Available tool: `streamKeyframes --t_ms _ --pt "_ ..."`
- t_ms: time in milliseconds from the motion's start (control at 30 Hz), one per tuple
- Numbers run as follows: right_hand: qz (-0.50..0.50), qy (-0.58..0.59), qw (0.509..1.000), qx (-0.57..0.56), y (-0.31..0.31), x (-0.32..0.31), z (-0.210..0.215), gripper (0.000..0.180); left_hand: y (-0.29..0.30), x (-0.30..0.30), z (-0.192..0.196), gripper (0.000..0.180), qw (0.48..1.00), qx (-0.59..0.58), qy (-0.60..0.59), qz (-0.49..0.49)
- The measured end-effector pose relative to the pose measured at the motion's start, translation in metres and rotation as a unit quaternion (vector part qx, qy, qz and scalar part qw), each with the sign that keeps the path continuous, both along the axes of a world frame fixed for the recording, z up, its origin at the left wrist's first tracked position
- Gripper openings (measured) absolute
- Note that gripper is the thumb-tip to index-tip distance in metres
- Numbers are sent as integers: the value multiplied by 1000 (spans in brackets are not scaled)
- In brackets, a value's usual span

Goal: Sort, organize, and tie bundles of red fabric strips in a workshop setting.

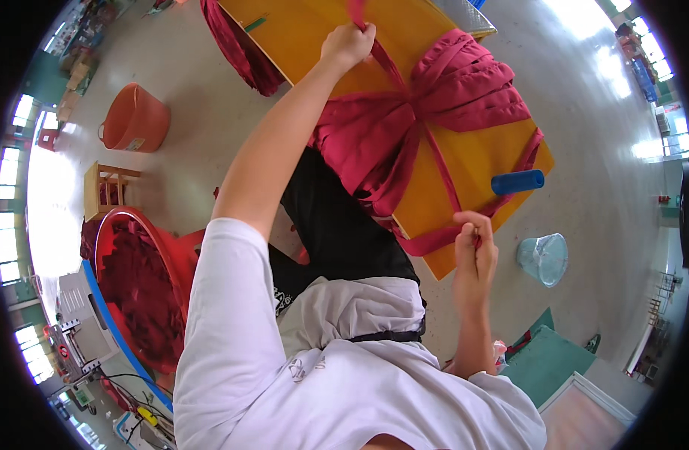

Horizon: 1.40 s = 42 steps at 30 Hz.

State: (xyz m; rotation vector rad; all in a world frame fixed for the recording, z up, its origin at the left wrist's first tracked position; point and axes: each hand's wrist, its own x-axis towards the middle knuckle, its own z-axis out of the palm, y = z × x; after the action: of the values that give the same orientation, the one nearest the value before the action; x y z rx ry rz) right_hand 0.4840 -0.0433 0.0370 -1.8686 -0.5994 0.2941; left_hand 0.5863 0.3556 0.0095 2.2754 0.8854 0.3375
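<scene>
A bundle of crimson fabric [472, 82] lies across a yellow table top [487, 154], cinched at its middle by a narrow crimson fabric strip [440, 165]. My left hand [350, 46] is closed around one length of that strip, at the far side of the table. Nearer to me, my right hand [477, 244] pinches the strip's other length just past the table's near edge. The strip runs straight from the cinched middle toward each hand. A blue tube [518, 182] lies at the table's right, touching a loose crimson band.
To my left stands a red tub [181, 244] heaped with dark red fabric [138, 292]. Farther off are an orange bucket [137, 118] and a wooden stool [104, 187]. A clear bin [543, 259] stands on the floor at right. More crimson fabric [243, 49] hangs beyond the table's left edge.
</scene>
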Motion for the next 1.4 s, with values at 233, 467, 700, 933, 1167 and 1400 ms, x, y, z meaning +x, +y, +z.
streamKeyframes --t_ms 233,467,700,933,1167,1400 --pt "8 0 1000 18 13 11 12 23 -27 -42 39 62 978 -155 13 -139" --pt "23 10 994 105 8 6 5 25 -18 -59 17 43 943 -255 -23 -214" --pt "-10 -90 993 -72 20 10 16 23 -24 -73 23 24 834 -487 -187 -183" --pt "-35 -193 964 -178 34 21 4 27 -59 -72 19 56 951 -223 -91 -194" --pt "-20 -180 950 -255 48 29 0 30 -75 -42 11 24 859 -396 -300 -129" --pt "6 -173 946 -273 50 40 -3 35 -89 -17 20 20 699 -627 -338 59"
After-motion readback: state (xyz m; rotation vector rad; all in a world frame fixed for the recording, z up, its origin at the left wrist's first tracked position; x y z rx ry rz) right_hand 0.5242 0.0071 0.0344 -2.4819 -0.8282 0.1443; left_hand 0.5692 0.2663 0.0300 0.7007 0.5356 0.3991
